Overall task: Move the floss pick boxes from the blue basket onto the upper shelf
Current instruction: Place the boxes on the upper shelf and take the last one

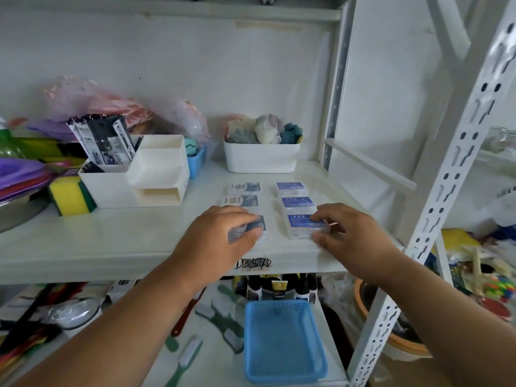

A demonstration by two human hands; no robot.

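Several clear floss pick boxes with blue labels lie in two columns on the upper shelf (125, 241). My left hand (220, 236) grips the nearest box of the left column (258, 226) between curled fingers and thumb. My right hand (349, 233) pinches the nearest box of the right column (300, 224) at its right end. Farther back lie two more boxes on the left (243, 201) and two on the right (296, 203). The blue basket (282, 344) stands on the lower shelf with nothing visible inside it.
A white bin of sponges (262, 159) sits behind the boxes. A white organizer (134, 177) and a yellow sponge (69, 195) stand to the left. A perforated shelf post (435, 208) rises on the right. Brushes (192, 356) and tubes (279, 289) lie on the lower shelf.
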